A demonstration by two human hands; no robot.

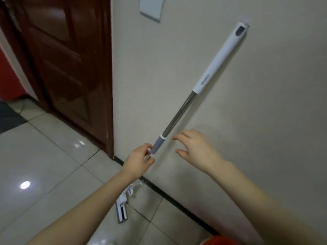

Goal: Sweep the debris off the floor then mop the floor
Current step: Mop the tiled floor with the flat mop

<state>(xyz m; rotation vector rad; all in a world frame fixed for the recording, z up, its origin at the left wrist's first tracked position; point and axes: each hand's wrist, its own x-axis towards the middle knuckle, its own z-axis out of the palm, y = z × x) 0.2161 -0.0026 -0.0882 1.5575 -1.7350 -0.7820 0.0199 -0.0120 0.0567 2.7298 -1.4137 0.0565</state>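
A flat mop leans against the beige wall. Its white grip [219, 59] points up to the right, with a steel shaft [178, 115] and a grey collar [158, 145] below it. The white mop head [121, 210] rests on the tiled floor beside the dark skirting. My left hand [139, 160] pinches the shaft just under the grey collar, thumb and fingers curled around it. My right hand [196, 147] hovers just right of the shaft with fingers spread, touching nothing. My left forearm hides the lower shaft.
A dark brown wooden door [67, 68] stands left of the wall corner. Glossy pale floor tiles [44, 165] spread to the left, with a dark mat [8, 115] at the far left. A white panel [151, 7] hangs on the wall above. Something red-orange [221, 241] shows at the bottom edge.
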